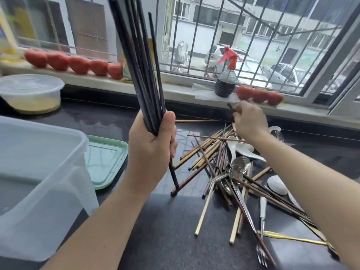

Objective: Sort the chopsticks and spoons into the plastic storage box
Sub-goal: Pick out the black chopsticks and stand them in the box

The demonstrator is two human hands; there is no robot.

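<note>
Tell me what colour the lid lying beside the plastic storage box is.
Pale green, seen in the head view: the lid lies flat on the dark counter.

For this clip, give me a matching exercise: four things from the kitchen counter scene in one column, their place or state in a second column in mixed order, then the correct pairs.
Things:
1. black chopsticks
2. green lid
3. spray bottle
4. plastic storage box

Places or states:
A. standing on the window sill
B. flat on the counter, just right of the box
C. held upright in a bundle by the left hand
D. at the left edge of the counter, open, no cutlery visible inside

Pairs: 1-C, 2-B, 3-A, 4-D
</note>
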